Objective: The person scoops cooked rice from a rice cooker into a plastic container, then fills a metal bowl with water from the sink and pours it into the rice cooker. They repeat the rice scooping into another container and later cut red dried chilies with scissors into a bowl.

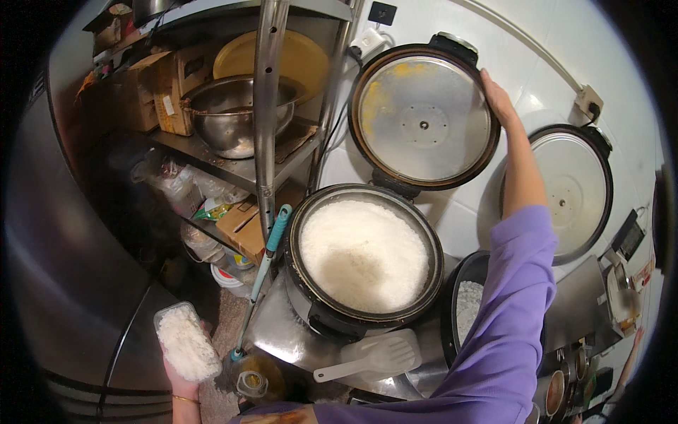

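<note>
My left hand (181,379), at the lower left, is closed around a clear plastic container (185,340) heaped with white rice. A large round rice cooker (321,305) stands open in the middle, with white rice (367,254) inside and a hollow at the rice's near side. Its raised lid (424,152) stands up behind it, the metal inside marked with yellowish stains. My right hand (498,100) is at the right edge of that lid, its fingers partly hidden by the rim. A white rice paddle (371,362) lies in front of the cooker.
A second cooker (459,283) with rice and a raised lid (565,191) stands at the right. A turquoise-handled tool (279,227) leans left of the open cooker. Shelves (226,166) at the left hold a steel bowl (236,124) and cardboard boxes (173,92).
</note>
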Demonstrator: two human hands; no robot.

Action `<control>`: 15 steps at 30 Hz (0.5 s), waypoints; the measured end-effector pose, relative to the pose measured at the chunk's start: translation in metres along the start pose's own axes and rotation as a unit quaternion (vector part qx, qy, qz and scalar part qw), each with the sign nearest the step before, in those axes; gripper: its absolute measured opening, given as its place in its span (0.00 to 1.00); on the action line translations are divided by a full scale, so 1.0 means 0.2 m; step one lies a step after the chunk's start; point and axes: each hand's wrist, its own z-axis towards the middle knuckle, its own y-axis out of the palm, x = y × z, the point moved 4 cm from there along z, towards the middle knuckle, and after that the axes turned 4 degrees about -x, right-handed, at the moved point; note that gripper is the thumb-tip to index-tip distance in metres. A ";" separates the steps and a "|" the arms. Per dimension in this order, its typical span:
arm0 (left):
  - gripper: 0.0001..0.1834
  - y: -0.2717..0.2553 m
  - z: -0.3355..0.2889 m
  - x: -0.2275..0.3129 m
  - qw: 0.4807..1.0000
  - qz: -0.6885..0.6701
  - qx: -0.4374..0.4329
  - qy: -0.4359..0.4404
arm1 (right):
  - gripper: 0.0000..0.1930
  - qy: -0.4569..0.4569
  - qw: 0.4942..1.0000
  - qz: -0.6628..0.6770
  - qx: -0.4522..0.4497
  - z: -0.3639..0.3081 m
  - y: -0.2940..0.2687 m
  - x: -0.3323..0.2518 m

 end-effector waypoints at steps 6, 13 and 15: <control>0.37 -0.04 0.00 -0.02 0.998 0.005 -0.060 -0.011 | 0.23 -0.139 0.990 -0.008 0.021 -0.37 -0.18 -0.19; 0.37 0.02 -0.09 0.05 0.978 -0.175 -0.036 -0.105 | 0.21 -0.331 0.927 -0.169 0.054 -1.61 -0.27 -0.61; 0.37 0.05 -0.15 0.07 0.927 -0.330 -0.019 -0.176 | 0.25 -0.346 0.908 -0.235 0.030 -1.90 -0.17 -0.66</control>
